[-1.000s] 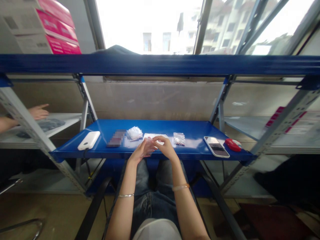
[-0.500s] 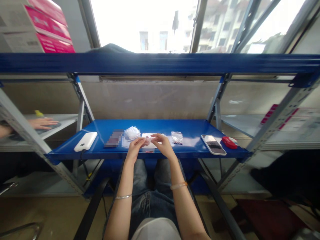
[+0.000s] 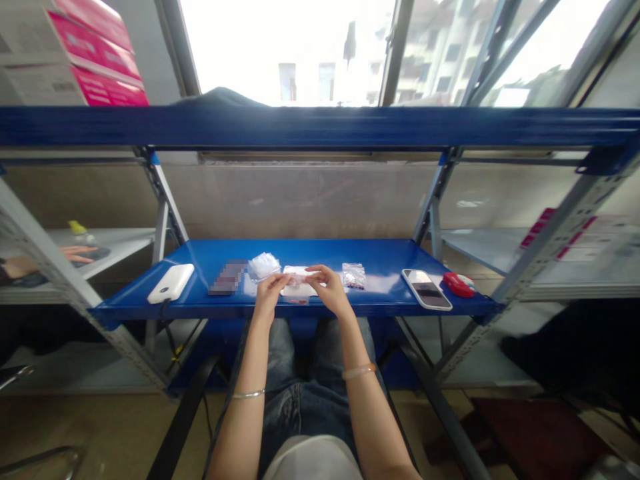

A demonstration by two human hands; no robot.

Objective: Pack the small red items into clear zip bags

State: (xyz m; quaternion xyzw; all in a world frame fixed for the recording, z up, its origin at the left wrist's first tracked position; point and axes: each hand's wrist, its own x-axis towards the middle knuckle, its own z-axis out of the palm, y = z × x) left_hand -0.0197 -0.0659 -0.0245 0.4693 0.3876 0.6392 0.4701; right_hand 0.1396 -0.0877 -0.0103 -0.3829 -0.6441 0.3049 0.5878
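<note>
Near the front edge of the blue shelf, my left hand (image 3: 270, 293) and my right hand (image 3: 329, 289) pinch a small clear plastic bag (image 3: 299, 300) between them. Something reddish shows low in the bag, too small to name. Both hands are closed at the fingertips. Behind them lies a white sheet or pad (image 3: 296, 270), partly covered by my fingers. A pile of clear plastic bags (image 3: 264, 266) sits just left of it. To the right of my right hand rests another clear bag (image 3: 354, 275) with small dark and light pieces inside.
The blue shelf (image 3: 385, 257) holds a white power bank (image 3: 171, 283) with a cable at left, a blurred-out flat item (image 3: 229, 277), a phone (image 3: 427, 289) and a red-and-white object (image 3: 459, 285) at right. Another person's hand (image 3: 80, 254) is on the left shelf. Metal posts flank both sides.
My hands stay at the bag with slight finger shifts, and the bag's lower end has moved up a little. The other person's hand at left has shifted left and lower.
</note>
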